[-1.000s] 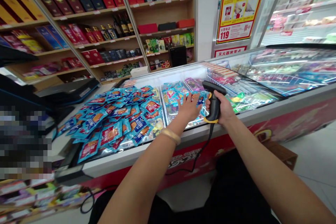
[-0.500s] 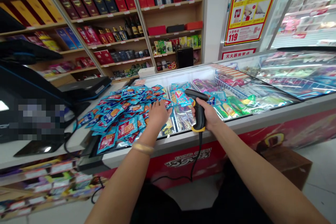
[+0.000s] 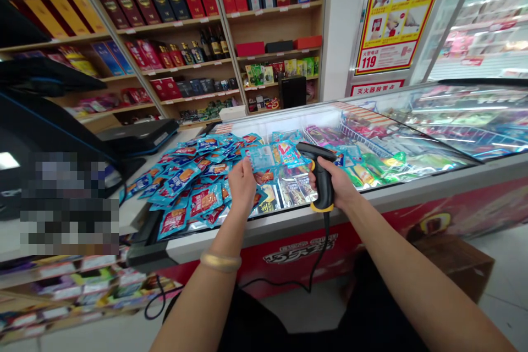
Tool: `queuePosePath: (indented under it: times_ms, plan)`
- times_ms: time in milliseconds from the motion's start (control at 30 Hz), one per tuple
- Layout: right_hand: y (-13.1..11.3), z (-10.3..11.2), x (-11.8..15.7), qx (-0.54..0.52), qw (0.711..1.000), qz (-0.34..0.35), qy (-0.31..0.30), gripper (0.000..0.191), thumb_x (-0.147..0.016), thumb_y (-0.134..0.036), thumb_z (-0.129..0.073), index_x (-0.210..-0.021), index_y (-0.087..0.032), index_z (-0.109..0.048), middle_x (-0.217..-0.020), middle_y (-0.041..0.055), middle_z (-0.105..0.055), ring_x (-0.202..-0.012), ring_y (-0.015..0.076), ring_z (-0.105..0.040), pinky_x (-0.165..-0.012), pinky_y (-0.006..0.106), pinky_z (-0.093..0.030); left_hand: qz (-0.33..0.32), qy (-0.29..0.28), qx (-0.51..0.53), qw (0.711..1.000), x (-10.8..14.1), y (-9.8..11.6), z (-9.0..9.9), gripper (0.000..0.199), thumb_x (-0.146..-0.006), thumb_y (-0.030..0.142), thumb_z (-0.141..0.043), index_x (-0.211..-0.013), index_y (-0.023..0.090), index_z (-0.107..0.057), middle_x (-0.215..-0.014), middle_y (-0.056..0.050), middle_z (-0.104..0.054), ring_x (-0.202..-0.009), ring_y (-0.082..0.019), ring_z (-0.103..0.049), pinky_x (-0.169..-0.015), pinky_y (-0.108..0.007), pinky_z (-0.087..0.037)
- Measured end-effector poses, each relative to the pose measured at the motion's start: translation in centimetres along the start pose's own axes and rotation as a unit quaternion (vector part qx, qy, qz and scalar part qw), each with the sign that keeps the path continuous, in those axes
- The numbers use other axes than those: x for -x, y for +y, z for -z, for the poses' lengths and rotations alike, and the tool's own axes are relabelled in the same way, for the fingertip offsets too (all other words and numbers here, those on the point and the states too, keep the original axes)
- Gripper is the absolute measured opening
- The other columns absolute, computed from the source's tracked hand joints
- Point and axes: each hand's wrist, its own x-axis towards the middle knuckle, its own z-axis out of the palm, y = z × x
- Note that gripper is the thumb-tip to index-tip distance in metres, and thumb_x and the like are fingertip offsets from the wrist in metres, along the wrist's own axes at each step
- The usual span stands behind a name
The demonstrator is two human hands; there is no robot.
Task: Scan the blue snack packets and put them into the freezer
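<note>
Pinched in my left hand (image 3: 242, 182) is a blue snack packet (image 3: 260, 158), its pale printed side showing. My right hand (image 3: 335, 180) is wrapped round the grip of a black and yellow barcode scanner (image 3: 324, 179), whose head points left toward the packet; a gap lies between them. Blue and red snack packets (image 3: 204, 201) are heaped on the freezer's glass top, left of and below my left hand. Another blue packet with a red and yellow print (image 3: 289, 154) lies between the held packet and the scanner.
The chest freezer (image 3: 388, 190) stretches right, with bagged goods under its glass. A dark screen (image 3: 49, 137) and a black device (image 3: 138, 136) stand at the left. The scanner's cable (image 3: 317, 261) hangs down the front. Shelves of boxes and a cardboard box (image 3: 457, 264) are also in view.
My left hand, open over the heap before, has closed on a packet and raised it. The scanner remains in my right hand. The view has shifted slightly.
</note>
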Motion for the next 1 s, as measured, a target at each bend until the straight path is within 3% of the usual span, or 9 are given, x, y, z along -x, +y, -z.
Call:
queuePosePath:
  times_ms: [67, 167, 300, 500, 1000]
  plan:
    - [0.0, 0.1, 0.0, 0.004, 1.000, 0.002, -0.019, 0.032, -0.075, -0.048, -0.071, -0.077, -0.018, -0.060, -0.054, -0.0025, -0.057, -0.045, 0.0092, -0.051, -0.043, 0.020, -0.041, 0.067, -0.020, 0.133, 0.989, 0.9, -0.2, -0.7, 0.033, -0.080, 0.049, -0.058, -0.068, 0.021, -0.045, -0.053, 0.006, -0.048, -0.054, -0.017, -0.064, -0.056, -0.028, -0.052]
    - [0.0, 0.3, 0.1, 0.016, 0.999, 0.002, -0.042, 0.034, -0.072, -0.049, -0.072, -0.078, -0.018, -0.060, -0.055, -0.0025, -0.057, -0.046, 0.0091, -0.050, -0.046, 0.020, -0.042, 0.111, -0.042, 0.208, 0.971, 2.0, -0.2, -1.5, 0.031, -0.066, 0.040, -0.072, -0.073, 0.020, -0.049, -0.061, 0.007, -0.054, -0.062, -0.019, -0.070, -0.064, -0.031, -0.058]
    - [0.1, 0.4, 0.2, 0.036, 0.997, -0.005, -0.068, 0.038, -0.068, -0.051, -0.075, -0.080, -0.018, -0.060, -0.055, -0.0021, -0.057, -0.047, 0.0100, -0.051, -0.046, 0.021, -0.041, 0.117, -0.078, 0.197, 0.970, 2.6, -0.1, -1.6, 0.033, -0.062, 0.031, -0.072, -0.088, 0.018, -0.056, -0.079, 0.000, -0.068, -0.066, -0.020, -0.072, -0.068, -0.037, -0.062]
    - [0.5, 0.7, 0.1, 0.081, 0.990, 0.002, -0.116, 0.037, -0.071, -0.050, -0.073, -0.081, -0.016, -0.061, -0.056, -0.0005, -0.059, -0.049, 0.0104, -0.051, -0.048, 0.022, -0.041, 0.093, -0.090, 0.185, 0.974, 2.5, -0.6, -1.6, 0.032, -0.061, 0.029, -0.069, -0.089, 0.018, -0.056, -0.091, -0.003, -0.070, -0.075, -0.022, -0.073, -0.076, -0.043, -0.062]
    - [0.5, 0.5, 0.1, 0.094, 0.988, 0.016, -0.124, 0.040, -0.069, -0.053, -0.075, -0.079, -0.016, -0.061, -0.055, -0.0011, -0.058, -0.048, 0.0103, -0.051, -0.048, 0.023, -0.043, 0.079, -0.124, 0.163, 0.976, 3.0, -0.3, -1.5, 0.025, -0.060, 0.023, -0.070, -0.083, 0.017, -0.062, -0.071, 0.002, -0.068, -0.068, -0.019, -0.071, -0.080, -0.041, -0.061]
